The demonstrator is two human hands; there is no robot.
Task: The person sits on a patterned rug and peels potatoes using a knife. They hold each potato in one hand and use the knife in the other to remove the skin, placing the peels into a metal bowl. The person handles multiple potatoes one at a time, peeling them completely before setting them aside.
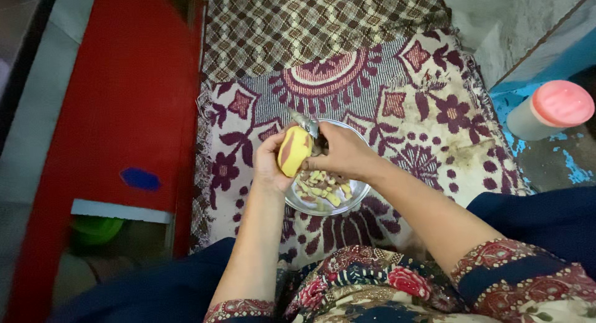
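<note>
Patterned maroon and cream rug (428,106) covers the floor, a red cabinet (130,93) to its left. Over a steel bowl (360,192) of peelings, the left hand (271,165) grips a half-peeled yellow potato (293,150); the right hand (343,152) holds what looks like a peeler (305,122) against it. A pink-lidded jar (549,110) stands far right.

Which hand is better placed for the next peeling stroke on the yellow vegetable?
Right. The right hand holds the metal peeler against the top of the partly peeled yellow vegetable; the left hand only grips the vegetable over the steel bowl of peelings.
</note>
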